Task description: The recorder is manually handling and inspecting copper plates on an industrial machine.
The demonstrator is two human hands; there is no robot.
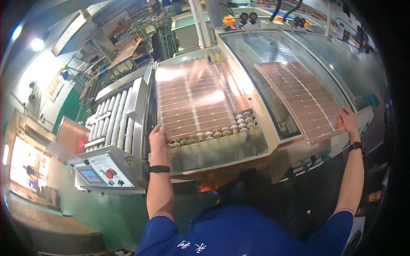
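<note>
A copper-coloured panel (192,102) with rows of pale lines lies over the white rollers (222,133) of the machine's conveyor. My left hand (158,139) is closed at this panel's near left corner, its fingertips partly hidden. To the right, a small stack of similar copper-coloured panels (301,100) rests slanting on the machine's clear cover, its near end overhanging the front edge. My right hand (348,120) grips the near right corner of that stack. How many sheets lie in it I cannot tell.
At left stand a roller section (112,117) and a control box (100,173) with a screen and red button. Another copper-coloured sheet (72,134) leans beyond it. White pipes (200,25) rise behind the conveyor. Metal racks (166,38) stand farther back. Green floor (119,213) lies to the left.
</note>
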